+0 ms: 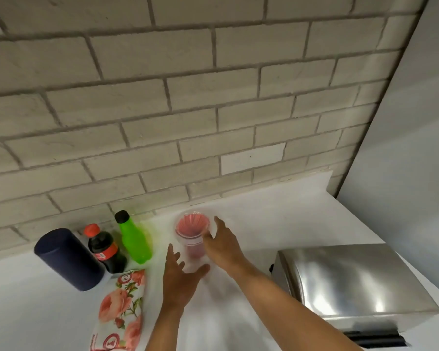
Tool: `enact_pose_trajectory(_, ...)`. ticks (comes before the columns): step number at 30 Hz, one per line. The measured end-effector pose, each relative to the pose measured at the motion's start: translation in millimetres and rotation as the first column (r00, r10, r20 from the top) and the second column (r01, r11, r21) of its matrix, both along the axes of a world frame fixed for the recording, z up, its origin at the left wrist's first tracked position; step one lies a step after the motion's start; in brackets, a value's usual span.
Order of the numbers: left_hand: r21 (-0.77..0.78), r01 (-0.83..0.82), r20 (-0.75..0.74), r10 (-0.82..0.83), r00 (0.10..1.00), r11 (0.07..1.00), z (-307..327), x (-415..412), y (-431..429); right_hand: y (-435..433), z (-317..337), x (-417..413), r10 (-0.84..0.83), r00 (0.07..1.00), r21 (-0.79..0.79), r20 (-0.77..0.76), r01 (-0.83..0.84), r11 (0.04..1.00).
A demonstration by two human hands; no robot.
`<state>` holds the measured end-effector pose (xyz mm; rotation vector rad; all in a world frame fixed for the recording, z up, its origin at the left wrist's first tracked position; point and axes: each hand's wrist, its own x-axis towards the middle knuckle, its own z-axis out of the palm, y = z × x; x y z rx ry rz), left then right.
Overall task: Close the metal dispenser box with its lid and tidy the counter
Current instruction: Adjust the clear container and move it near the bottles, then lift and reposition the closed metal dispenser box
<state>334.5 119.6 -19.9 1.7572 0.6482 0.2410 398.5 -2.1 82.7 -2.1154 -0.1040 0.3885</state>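
The metal dispenser box [350, 282] stands at the right of the white counter [276, 214], its shiny curved lid on top. Near the counter's middle, a clear plastic cup [192, 235] holds red and pink paper liners. My right hand [224, 245] is at the cup's right side, fingers spread and touching its rim. My left hand [179, 277] is open just in front of the cup's base and to its left, holding nothing.
A dark blue cylinder [69, 259], a cola bottle with a red cap [104, 249] and a green bottle with a black cap [134, 239] stand at the left by the brick wall. A floral packet [122, 310] lies in front of them.
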Motion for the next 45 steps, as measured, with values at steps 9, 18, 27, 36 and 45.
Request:
enact_pose_trajectory(9,-0.144,0.351,-0.029,-0.358,0.933,0.925,29.9,-73.3,-69.8,-81.4,65.5,-58.1,0.237,0.954,-0.077,0.186,-0.227,0.971)
enact_pose_trajectory(18,-0.074,0.512,0.062,-0.508,0.859,0.856,54.9,-112.9,-158.0,-241.8,85.9,-80.3,0.085,0.916,-0.033,0.391,-0.079,0.996)
enact_pose_trajectory(27,-0.037,0.253,0.098,-0.248,0.964,0.967,55.8,-132.4,-273.7,-424.1,36.5,-81.2,-0.024,0.984,0.017,0.179,0.021,1.000)
enact_pose_trajectory(36,0.045,0.009,0.083,-0.013,0.996,0.999,48.9,-126.8,-273.9,-427.3,-20.0,-78.3,0.160,0.987,0.109,-0.027,-0.157,0.982)
enact_pose_trajectory(45,0.148,-0.042,0.085,0.030,0.996,0.988,52.1,-107.4,-274.0,-415.7,-38.1,-69.6,0.053,0.991,0.119,0.121,-0.067,0.991)
